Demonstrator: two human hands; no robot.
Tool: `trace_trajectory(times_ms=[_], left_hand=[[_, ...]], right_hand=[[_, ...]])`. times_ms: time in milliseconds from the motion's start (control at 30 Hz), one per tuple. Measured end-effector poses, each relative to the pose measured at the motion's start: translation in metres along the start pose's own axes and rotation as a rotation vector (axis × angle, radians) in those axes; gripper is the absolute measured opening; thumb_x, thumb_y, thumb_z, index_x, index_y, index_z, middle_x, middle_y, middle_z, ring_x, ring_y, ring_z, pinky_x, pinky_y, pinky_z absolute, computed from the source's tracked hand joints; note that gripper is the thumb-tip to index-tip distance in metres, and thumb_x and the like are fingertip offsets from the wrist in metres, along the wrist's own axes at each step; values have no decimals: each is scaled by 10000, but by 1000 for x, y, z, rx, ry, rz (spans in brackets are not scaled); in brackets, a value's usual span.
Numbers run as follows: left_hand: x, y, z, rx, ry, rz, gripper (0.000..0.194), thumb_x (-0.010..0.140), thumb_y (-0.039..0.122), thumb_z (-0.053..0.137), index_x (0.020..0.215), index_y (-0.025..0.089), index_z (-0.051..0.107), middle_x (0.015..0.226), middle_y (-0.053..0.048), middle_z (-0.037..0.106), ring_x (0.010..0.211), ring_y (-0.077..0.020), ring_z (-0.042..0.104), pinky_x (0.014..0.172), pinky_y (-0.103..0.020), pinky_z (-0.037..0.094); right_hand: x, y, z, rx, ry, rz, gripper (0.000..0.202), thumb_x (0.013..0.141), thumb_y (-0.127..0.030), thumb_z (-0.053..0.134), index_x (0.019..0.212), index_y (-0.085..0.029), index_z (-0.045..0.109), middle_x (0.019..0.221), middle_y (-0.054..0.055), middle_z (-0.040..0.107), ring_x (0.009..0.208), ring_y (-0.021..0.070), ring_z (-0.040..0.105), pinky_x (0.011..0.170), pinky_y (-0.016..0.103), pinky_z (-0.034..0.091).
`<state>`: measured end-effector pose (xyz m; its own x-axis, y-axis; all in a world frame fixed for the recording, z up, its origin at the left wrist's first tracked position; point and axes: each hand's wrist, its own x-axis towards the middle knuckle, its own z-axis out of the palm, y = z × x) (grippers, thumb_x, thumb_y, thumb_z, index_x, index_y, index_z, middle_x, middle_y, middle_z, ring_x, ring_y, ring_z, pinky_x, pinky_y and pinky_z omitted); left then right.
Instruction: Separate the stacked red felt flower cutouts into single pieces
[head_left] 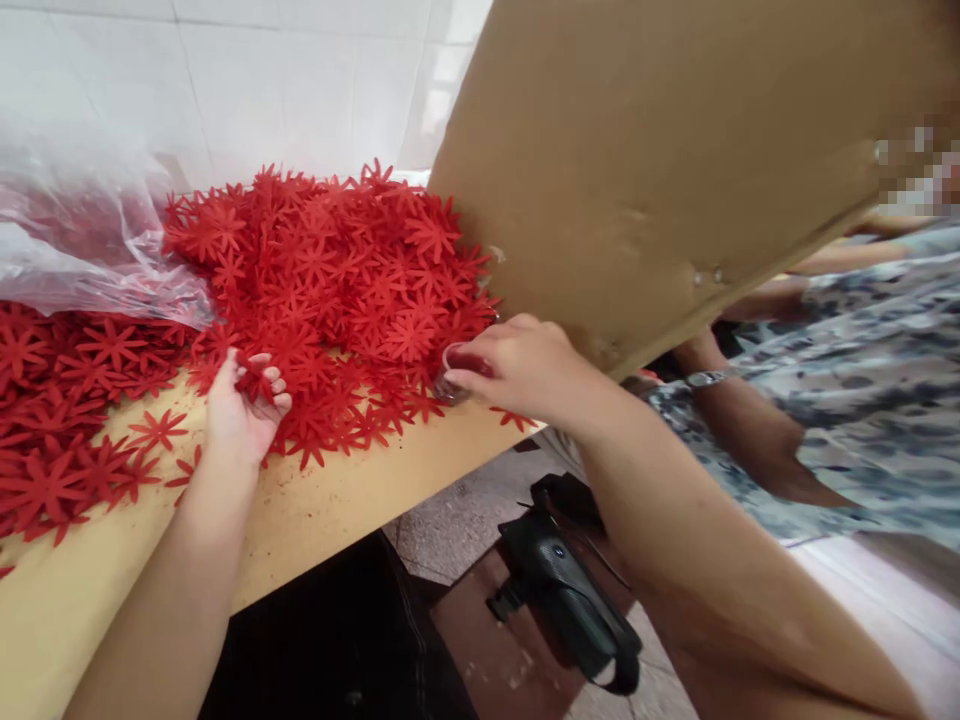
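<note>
Pile: red flower cutouts (322, 290) lie heaped across the table, the big mound near the wall and a thinner spread toward your left; by the look of it, most are still unsorted.
Table: tan top (352, 500), bare only along the near edge; loose flowers lie scattered there.
Board: a brown panel (645, 150) leans over the right end of the table.
Room: white tiled wall (247, 80) behind; stone floor below with a black bag (570, 590) on it.
Co-worker: a person in a patterned top (840, 390) stands at your right, forearm with a wristwatch near the board.
Bag: a clear plastic bag (82, 240) at the left holds more flowers.
Right hand (517, 365): your fingers are pinched narrow on a small stack of flowers at the pile's edge.
Left hand (244, 405): curled, palm up, you hold a few flowers against the pile.
</note>
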<state>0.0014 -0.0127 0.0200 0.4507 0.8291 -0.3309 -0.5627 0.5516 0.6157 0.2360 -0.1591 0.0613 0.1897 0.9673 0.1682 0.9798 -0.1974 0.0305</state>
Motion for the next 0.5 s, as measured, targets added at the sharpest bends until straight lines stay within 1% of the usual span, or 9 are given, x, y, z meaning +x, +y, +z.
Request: trace_trajectory(times_ms=[67, 100, 133, 200, 233, 300, 367, 433, 500], left_hand=[[0, -6, 1, -5, 27, -22, 361, 859, 394, 388, 690, 130, 569, 504, -1, 517, 415, -80, 473, 407, -180, 374], [0, -9, 2, -12, 36, -34, 356, 864, 377, 387, 700, 126, 581, 518, -7, 536, 429, -81, 492, 432, -187, 403], [0, -12, 1, -16, 44, -40, 354, 870, 359, 383, 711, 121, 591, 535, -14, 555, 452, -84, 518, 468, -196, 436], [2, -16, 1, -25, 36, -27, 338, 877, 309, 371, 732, 117, 609, 577, -27, 595, 518, -94, 570, 556, -216, 483], [2, -17, 0, -33, 34, -13, 324, 874, 281, 367, 744, 118, 615, 610, -36, 619, 573, -104, 599, 618, -229, 501], [3, -17, -2, -49, 31, 1, 317, 866, 254, 346, 805, 120, 627, 715, -61, 666, 733, -134, 643, 768, -269, 507], [2, -14, -5, -64, 24, 5, 362, 870, 290, 309, 876, 118, 627, 817, -88, 686, 888, -166, 642, 878, -316, 478], [2, -9, -8, -84, -26, 16, 416, 875, 354, 284, 912, 118, 624, 873, -102, 687, 956, -187, 629, 911, -342, 463], [1, -6, -12, -113, -76, 34, 423, 870, 385, 298, 902, 122, 628, 885, -99, 686, 959, -189, 629, 908, -334, 465]], right_hand=[[3, -16, -9, 149, 160, -76, 334, 840, -433, 452, 894, -198, 685, 896, 93, 679, 864, 228, 576, 813, 421, 426], [6, -30, -11, 237, 236, -123, 351, 851, -430, 433, 947, -195, 675, 941, 96, 677, 891, 229, 584, 829, 423, 440], [11, -47, -9, 321, 305, -172, 360, 858, -421, 423, 1012, -193, 656, 1005, 97, 669, 944, 233, 584, 853, 429, 447], [20, -89, 2, 425, 369, -306, 376, 861, -382, 430, 1117, -174, 609, 1137, 104, 632, 1076, 243, 547, 941, 453, 425], [24, -111, 11, 439, 357, -343, 389, 860, -356, 433, 1152, -152, 589, 1198, 110, 602, 1142, 250, 511, 989, 463, 399], [29, -150, 34, 433, 305, -364, 422, 866, -288, 409, 1217, -95, 539, 1279, 132, 544, 1242, 265, 435, 1059, 477, 337], [28, -177, 56, 433, 263, -386, 462, 870, -224, 354, 1276, -35, 468, 1369, 170, 438, 1300, 262, 375, 1095, 461, 302], [19, -189, 71, 469, 258, -422, 503, 883, -253, 328, 1304, 6, 416, 1414, 198, 353, 1345, 258, 304, 1111, 442, 288], [8, -191, 75, 533, 268, -442, 557, 887, -341, 337, 1312, 14, 400, 1421, 209, 329, 1364, 257, 262, 1109, 449, 293]])
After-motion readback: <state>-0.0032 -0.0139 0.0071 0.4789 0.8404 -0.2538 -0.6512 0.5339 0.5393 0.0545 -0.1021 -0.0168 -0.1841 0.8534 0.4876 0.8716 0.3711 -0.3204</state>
